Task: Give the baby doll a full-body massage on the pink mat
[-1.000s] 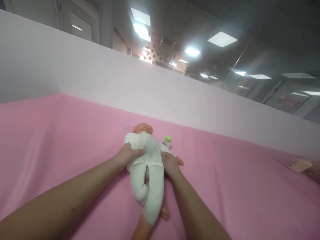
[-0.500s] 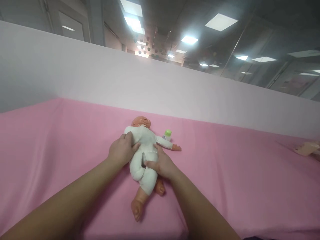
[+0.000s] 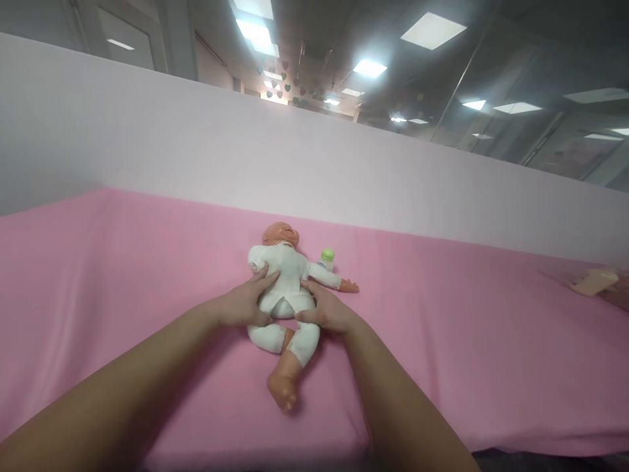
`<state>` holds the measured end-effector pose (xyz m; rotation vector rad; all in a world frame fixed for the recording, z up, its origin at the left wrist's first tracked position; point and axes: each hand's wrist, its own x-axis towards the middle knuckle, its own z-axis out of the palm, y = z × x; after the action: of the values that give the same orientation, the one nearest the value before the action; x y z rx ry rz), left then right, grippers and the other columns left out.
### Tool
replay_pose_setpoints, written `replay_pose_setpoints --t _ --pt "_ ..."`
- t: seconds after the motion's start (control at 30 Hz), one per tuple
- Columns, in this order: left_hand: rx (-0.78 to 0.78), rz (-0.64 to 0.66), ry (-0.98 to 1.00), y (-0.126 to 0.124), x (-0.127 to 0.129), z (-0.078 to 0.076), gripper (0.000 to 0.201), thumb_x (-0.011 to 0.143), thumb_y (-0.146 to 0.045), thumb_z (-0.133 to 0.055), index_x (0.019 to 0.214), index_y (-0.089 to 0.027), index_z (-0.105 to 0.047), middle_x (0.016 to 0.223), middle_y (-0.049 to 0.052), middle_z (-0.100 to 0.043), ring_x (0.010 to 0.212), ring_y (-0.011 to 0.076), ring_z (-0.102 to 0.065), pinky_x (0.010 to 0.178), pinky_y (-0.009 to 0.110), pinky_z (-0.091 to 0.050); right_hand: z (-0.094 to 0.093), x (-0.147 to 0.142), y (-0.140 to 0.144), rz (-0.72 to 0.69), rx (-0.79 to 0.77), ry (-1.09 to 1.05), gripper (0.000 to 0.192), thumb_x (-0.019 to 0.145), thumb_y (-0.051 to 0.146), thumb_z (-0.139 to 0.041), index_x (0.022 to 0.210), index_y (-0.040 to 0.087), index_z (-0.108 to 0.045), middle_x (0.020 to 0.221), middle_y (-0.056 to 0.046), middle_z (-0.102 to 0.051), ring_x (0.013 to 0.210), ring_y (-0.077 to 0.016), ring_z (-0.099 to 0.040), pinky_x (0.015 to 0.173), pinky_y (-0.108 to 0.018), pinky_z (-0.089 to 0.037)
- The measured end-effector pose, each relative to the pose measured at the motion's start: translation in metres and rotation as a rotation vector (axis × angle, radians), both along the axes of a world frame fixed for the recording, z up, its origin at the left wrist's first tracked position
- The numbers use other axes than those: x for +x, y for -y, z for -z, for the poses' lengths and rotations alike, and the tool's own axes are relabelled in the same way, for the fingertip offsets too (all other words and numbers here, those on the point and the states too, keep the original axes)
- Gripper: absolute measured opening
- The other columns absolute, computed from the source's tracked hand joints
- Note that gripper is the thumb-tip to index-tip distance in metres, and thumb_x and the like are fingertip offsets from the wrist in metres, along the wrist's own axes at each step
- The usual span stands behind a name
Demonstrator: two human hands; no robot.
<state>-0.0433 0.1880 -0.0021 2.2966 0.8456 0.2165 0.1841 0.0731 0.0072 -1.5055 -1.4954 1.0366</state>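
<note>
Doll (image 3: 287, 288) gripped by left hand (image 3: 243, 305) and right hand (image 3: 327, 313) on pink sheet (image 3: 122, 262).

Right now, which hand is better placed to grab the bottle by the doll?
Right, probably. The right hand grips the doll on the bottle's side; the left hand is across the doll from it.
</note>
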Motion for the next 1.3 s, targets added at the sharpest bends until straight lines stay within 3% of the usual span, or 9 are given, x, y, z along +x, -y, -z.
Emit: replay_pose_setpoints --t 0.13,0.37,0.47,0.57,0.7,0.8,0.97,1.07,1.3 --pt "-0.046 0.052 0.058 -0.011 -0.010 -0.003 0.113 0.062 -0.028 -0.075 0.163 -0.020 -0.024 0.170 0.016 -0.011 0.155 0.0398 -0.009 0.121 0.049 -0.026 0.002 0.006 -0.002 -0.128 -0.056 -0.075 0.096 0.068 0.017 -0.077 0.156 0.019 -0.038 0.132 -0.011 -0.065 0.120 -0.0314 -0.061 0.099 -0.042 -0.049" --pt "-0.121 0.085 0.112 -0.023 -0.022 -0.002 0.113 0.058 -0.022 -0.079 0.160 -0.029 -0.032 0.170 0.009 -0.015 0.154 0.0390 -0.017 0.120 0.046 -0.030 0.000 0.008 0.002 -0.131 -0.091 0.058 0.107 0.069 0.021 -0.079 0.161 0.022 -0.024 0.132 -0.011 -0.064 0.114 -0.0306 -0.063 0.097 -0.045 -0.050" --pt "-0.184 0.058 0.187 -0.023 -0.020 0.000 0.106 0.061 -0.035 -0.084 0.157 -0.028 -0.040 0.169 0.010 -0.023 0.153 0.0376 -0.023 0.119 0.044 -0.034 0.002 0.006 0.002 -0.111 -0.057 0.028 0.103 0.072 0.029 -0.081 0.160 0.023 -0.029 0.141 -0.012 -0.059 0.123 -0.0316 -0.059 0.102 -0.045 -0.048" --pt "-0.170 -0.058 0.323 -0.022 -0.016 -0.001 0.077 0.075 -0.051 -0.072 0.145 -0.024 -0.056 0.159 0.010 -0.044 0.143 0.0323 -0.044 0.111 0.038 -0.043 0.006 0.003 0.000 -0.006 -0.007 0.019 0.091 0.077 0.043 -0.080 0.155 0.023 -0.038 0.144 -0.013 -0.057 0.126 -0.0304 -0.057 0.102 -0.044 -0.048" --pt "0.044 -0.191 0.167 -0.022 -0.021 -0.015 0.036 0.075 -0.052 -0.066 0.097 -0.023 -0.070 0.104 0.006 -0.071 0.096 0.0270 -0.066 0.083 0.035 -0.051 0.010 0.005 -0.006 0.283 0.097 0.221 0.045 0.082 0.055 -0.071 0.111 0.020 -0.068 0.106 -0.008 -0.069 0.095 -0.0251 -0.064 0.087 -0.040 -0.050" --pt "-0.124 -0.080 -0.033 -0.022 -0.033 -0.028 0.033 0.073 -0.053 -0.070 0.071 -0.022 -0.058 0.072 0.001 -0.061 0.066 0.0198 -0.056 0.061 0.030 -0.042 0.008 0.010 -0.005 0.285 0.066 0.200 0.038 0.084 0.057 -0.067 0.076 0.021 -0.058 0.071 0.000 -0.059 0.068 -0.0175 -0.054 0.067 -0.032 -0.044" --pt "-0.499 0.187 0.053 -0.015 -0.030 -0.026 0.044 0.059 -0.051 -0.084 0.068 -0.022 -0.052 0.064 -0.002 -0.054 0.057 0.0150 -0.048 0.053 0.027 -0.036 -0.002 0.005 0.003 -0.137 -0.145 -0.160 0.042 0.073 0.051 -0.080 0.068 0.021 -0.052 0.063 0.004 -0.052 0.058 -0.0121 -0.046 0.059 -0.027 -0.037" --pt "-0.416 0.118 0.080 -0.006 -0.017 -0.018 0.047 0.055 -0.050 -0.086 0.066 -0.022 -0.049 0.060 -0.003 -0.052 0.055 0.0146 -0.047 0.050 0.026 -0.033 -0.001 -0.001 0.004 -0.146 -0.108 -0.231 0.037 0.066 0.044 -0.085 0.073 0.020 -0.057 0.067 0.004 -0.055 0.059 -0.0108 -0.046 0.058 -0.026 -0.036" --pt "-0.225 0.001 0.013 0.006 -0.001 -0.015 0.047 0.057 -0.052 -0.083 0.063 -0.023 -0.047 0.057 -0.002 -0.062 0.056 0.0178 -0.054 0.051 0.026 -0.034 0.013 -0.006 -0.001 -0.075 -0.059 -0.001 0.028 0.066 0.030 -0.083 0.072 0.019 -0.058 0.067 0.005 -0.057 0.063 -0.0115 -0.048 0.060 -0.025 -0.036"
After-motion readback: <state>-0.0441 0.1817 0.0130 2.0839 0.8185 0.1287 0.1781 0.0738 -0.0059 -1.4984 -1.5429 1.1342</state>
